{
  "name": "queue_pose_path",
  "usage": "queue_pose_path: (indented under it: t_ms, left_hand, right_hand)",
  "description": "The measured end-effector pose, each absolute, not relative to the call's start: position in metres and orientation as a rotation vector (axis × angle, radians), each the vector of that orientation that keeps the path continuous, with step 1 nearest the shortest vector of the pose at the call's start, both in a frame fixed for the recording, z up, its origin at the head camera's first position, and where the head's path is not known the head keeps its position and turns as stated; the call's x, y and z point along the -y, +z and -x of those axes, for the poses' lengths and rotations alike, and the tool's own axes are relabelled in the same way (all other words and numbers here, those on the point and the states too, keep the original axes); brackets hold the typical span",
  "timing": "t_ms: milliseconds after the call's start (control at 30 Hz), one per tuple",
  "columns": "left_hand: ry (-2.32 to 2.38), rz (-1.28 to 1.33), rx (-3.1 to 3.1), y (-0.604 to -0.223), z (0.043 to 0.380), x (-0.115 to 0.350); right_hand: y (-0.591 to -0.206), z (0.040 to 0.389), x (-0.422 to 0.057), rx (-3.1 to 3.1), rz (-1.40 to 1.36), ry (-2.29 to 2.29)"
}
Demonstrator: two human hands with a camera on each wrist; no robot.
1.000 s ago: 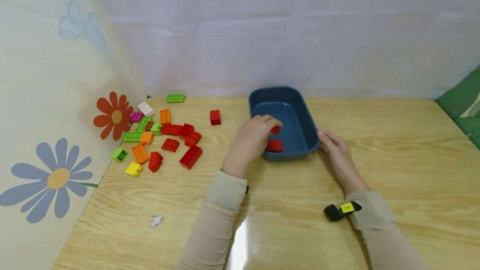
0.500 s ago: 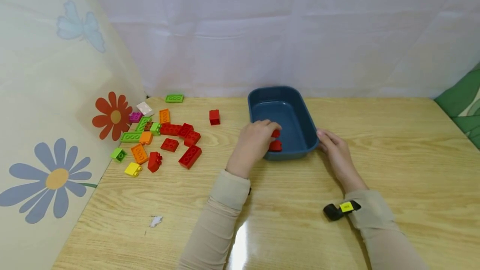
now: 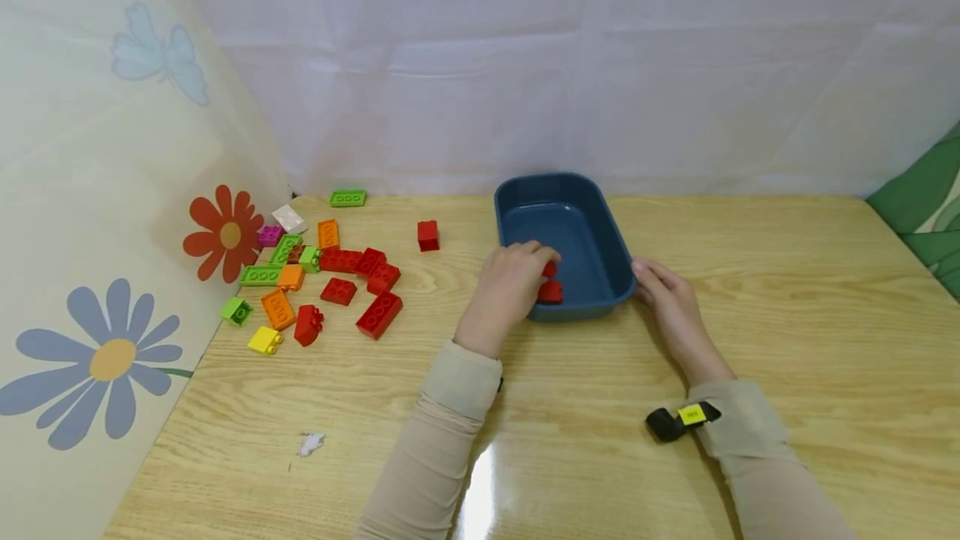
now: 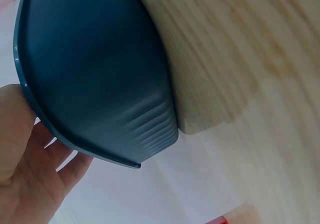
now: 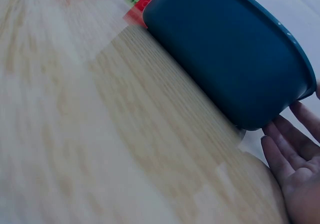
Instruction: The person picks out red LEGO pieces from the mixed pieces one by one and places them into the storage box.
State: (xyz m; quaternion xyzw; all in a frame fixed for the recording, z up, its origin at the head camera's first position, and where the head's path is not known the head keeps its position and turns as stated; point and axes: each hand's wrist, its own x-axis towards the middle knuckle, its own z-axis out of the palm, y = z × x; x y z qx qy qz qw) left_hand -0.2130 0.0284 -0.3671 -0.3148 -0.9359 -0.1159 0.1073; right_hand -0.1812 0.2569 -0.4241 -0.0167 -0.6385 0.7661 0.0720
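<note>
Head: left hand (image 3: pixel 504 286) pinches red brick (image 3: pixel 551 269) inside blue bin (image 3: pixel 566 227), near-left; 2nd brick (image 3: pixel 550 294) just nearer; right hand (image 3: pixel 671 302) clasps rim, right side; loose bricks (image 3: pixel 380 313) left on worktop (image 3: pixel 825 298)
Left wrist: fingers (image 4: pixel 76 169) bent past rim
Right wrist: fingertips (image 5: pixel 272 146) against outer wall, spread

The tub (image 3: pixel 606 248), blue and round-cornered, stands upright on the desk (image 3: pixel 570 440). Inside its left front corner — a red near brick (image 3: pixel 551 293); just beyond, a far brick (image 3: pixel 551 270) — also red, mostly hidden.
</note>
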Motion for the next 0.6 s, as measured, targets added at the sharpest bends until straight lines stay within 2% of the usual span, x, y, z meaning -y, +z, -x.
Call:
queue_pose_path:
  t_ms: [600]
  left_hand:
    - [-0.347, 0.908, 2.787, -0.3697, 0.2151, -0.0289]
  right_hand:
    - [-0.4238, 0.1810, -0.2568, 1.919, 0.067, 2.309]
